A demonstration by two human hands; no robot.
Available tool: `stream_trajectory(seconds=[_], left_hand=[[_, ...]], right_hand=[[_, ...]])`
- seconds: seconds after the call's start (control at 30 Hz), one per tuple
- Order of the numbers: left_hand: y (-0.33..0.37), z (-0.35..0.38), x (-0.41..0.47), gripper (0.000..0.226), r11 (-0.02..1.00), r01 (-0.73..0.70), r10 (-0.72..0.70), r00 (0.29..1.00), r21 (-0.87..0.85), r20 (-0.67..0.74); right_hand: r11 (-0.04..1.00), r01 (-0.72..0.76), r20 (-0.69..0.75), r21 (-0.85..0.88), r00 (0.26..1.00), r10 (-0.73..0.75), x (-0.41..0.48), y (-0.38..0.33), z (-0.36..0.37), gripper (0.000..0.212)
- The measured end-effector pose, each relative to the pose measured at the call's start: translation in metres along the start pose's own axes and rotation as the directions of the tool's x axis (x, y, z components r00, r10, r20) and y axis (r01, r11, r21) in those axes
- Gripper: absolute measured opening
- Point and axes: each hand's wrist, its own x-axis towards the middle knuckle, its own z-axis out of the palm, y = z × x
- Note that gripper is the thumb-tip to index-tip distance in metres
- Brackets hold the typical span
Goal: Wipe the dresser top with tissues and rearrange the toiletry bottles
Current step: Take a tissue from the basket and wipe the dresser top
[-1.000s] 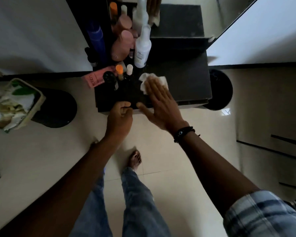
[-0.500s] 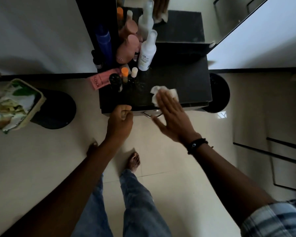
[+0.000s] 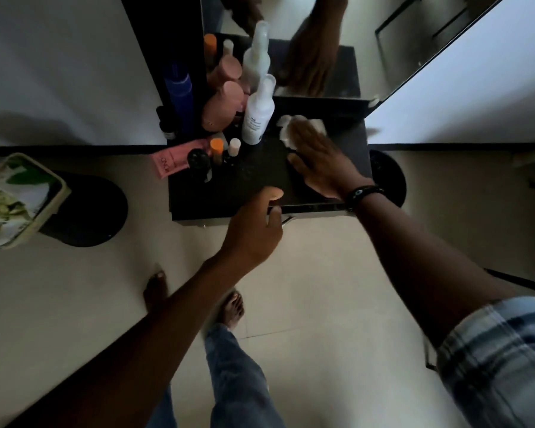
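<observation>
The black dresser top (image 3: 247, 186) carries a group of toiletries at its back left: a white spray bottle (image 3: 257, 118), pink bottles (image 3: 223, 109), a blue can (image 3: 179, 91), a pink tube (image 3: 170, 159), a black jar (image 3: 198, 159) and small orange-capped (image 3: 217, 148) and white-capped (image 3: 233, 148) bottles. My right hand (image 3: 322, 162) lies flat with straight fingers, pressing a white tissue (image 3: 286, 128) onto the top just right of the spray bottle. My left hand (image 3: 254, 223) holds the dresser's front edge, thumb on top and fingers curled underneath.
A mirror (image 3: 346, 41) stands behind the dresser and reflects the bottles and my hand. A bin (image 3: 53, 193) full of waste sits on the floor to the left, beside a round black base (image 3: 87, 211). Another black base (image 3: 386, 177) shows at the right. My bare feet stand below.
My right hand slid the tissue from the front edge toward the back of the top, near the spray bottle. My left hand shifted right along the front edge and its thumb came up.
</observation>
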Motion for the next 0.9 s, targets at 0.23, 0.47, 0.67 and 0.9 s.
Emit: stream_trajectory(seconds=[0.23,0.47,0.67,0.9], left_hand=[[0.010,0.014,0.026,0.051,0.963,-0.131,0.096,0.983,0.237,0.154],[0.000,0.023,0.027,0.063,0.763,-0.264,0.072,0.942,0.591,0.327],[-0.001,0.020,0.029,0.068,0.733,-0.279,0.057,0.934,0.620,0.353],[-0.002,0.020,0.031,0.070,0.735,-0.283,0.040,0.925,0.616,0.377]], right_hand=[[0.953,-0.277,-0.028,0.120,0.959,0.282,-0.039,0.073,-0.014,0.055],[0.964,-0.215,-0.126,0.154,0.964,0.235,-0.091,0.021,0.017,0.055],[0.969,-0.229,-0.186,0.096,0.952,0.244,-0.104,0.035,0.020,0.052],[0.961,-0.271,-0.092,0.050,0.957,0.274,-0.022,0.068,-0.003,0.053]])
